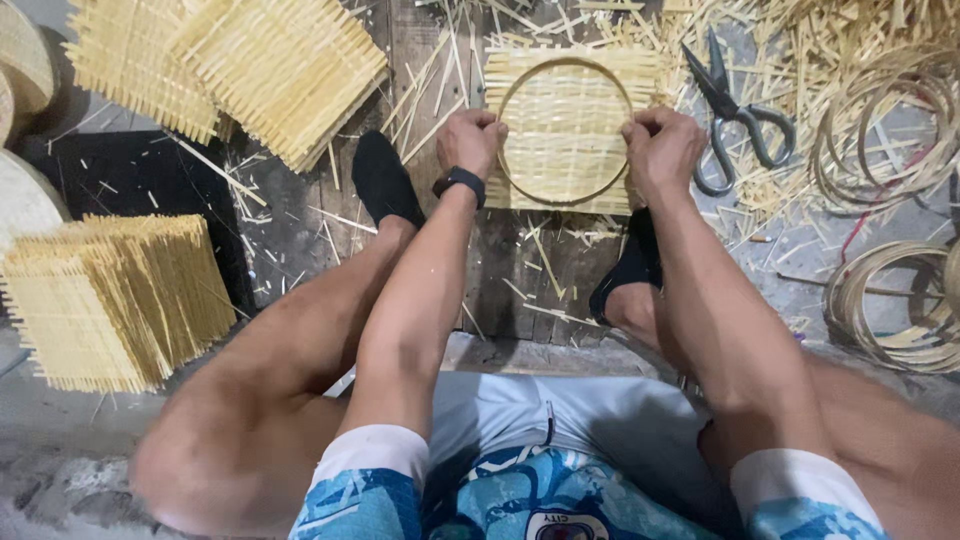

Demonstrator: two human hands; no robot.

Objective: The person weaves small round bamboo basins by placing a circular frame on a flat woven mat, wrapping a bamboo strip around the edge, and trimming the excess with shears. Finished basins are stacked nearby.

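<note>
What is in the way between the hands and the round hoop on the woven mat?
Nothing visible. The left hand and right hand already grip opposite sides of the hoop, pressing it on the woven mat. The scissors lie off to the right.

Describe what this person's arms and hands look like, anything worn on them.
Both arms are bare, with no sleeves or gloves. The left hand has a black band like a watch or fitness tracker around its wrist. The right hand wears nothing visible.
</note>
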